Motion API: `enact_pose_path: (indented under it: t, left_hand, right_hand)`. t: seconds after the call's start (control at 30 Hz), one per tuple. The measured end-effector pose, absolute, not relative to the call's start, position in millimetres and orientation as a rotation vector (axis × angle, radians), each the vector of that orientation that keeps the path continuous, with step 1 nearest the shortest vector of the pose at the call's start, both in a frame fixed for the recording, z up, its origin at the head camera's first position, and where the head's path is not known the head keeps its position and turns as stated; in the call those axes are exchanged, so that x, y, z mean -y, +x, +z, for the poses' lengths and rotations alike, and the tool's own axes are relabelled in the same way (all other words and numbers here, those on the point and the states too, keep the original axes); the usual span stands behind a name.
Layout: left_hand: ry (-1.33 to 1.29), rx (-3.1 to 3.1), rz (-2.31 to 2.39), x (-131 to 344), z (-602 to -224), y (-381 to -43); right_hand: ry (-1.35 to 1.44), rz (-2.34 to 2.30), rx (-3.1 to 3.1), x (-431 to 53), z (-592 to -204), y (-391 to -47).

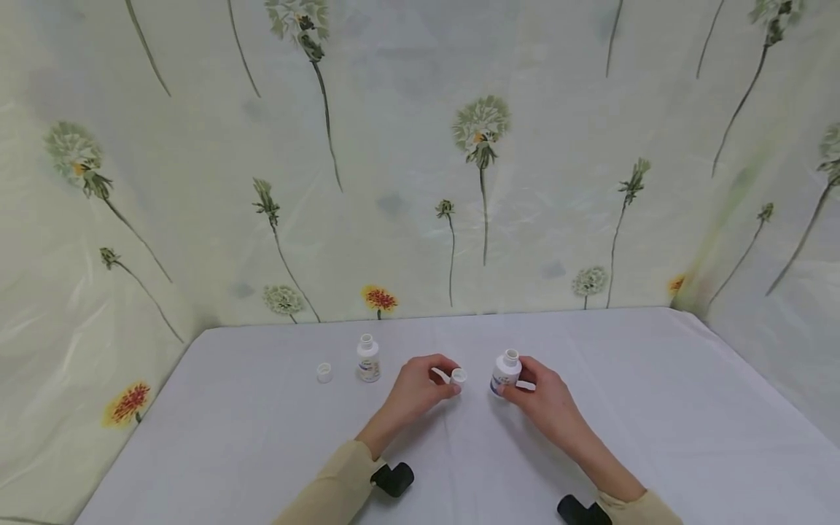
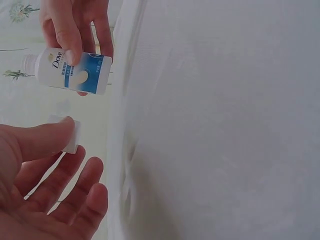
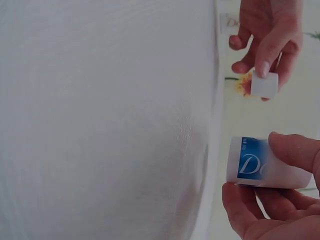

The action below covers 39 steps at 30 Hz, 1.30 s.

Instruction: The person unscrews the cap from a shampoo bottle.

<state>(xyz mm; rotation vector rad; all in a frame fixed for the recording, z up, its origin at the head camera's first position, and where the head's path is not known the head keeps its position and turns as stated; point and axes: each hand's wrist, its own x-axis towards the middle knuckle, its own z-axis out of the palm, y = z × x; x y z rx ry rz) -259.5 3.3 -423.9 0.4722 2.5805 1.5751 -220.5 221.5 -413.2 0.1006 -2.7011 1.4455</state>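
Note:
My left hand [image 1: 420, 386] pinches a small white bottle cap [image 1: 459, 377] between thumb and forefinger, its hollow side facing up in the head view. To the right, my right hand [image 1: 551, 401] grips a small white Dove bottle [image 1: 505, 372] with a blue label, upright and without its cap, the neck showing. In the left wrist view the bottle [image 2: 75, 72] and the cap [image 2: 72, 135] are apart. The right wrist view shows the cap [image 3: 264, 84] in the left hand and the blue label [image 3: 251, 159] close up.
A second small white bottle [image 1: 369, 359], also uncapped, stands on the white-covered table [image 1: 216, 437] to the left. Beside it lies another white cap [image 1: 324, 372]. A flower-printed sheet [image 1: 394, 146] hangs behind the table and at both sides.

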Motion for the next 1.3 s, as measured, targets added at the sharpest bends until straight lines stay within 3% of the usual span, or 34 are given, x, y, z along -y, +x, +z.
enact_pose_path:
  t: [1.3]
  left_hand:
    - [0.439, -2.586, 1.516, -55, -427, -296]
  right_hand:
    - [-0.035, 1.293, 2.783, -256, -416, -259]
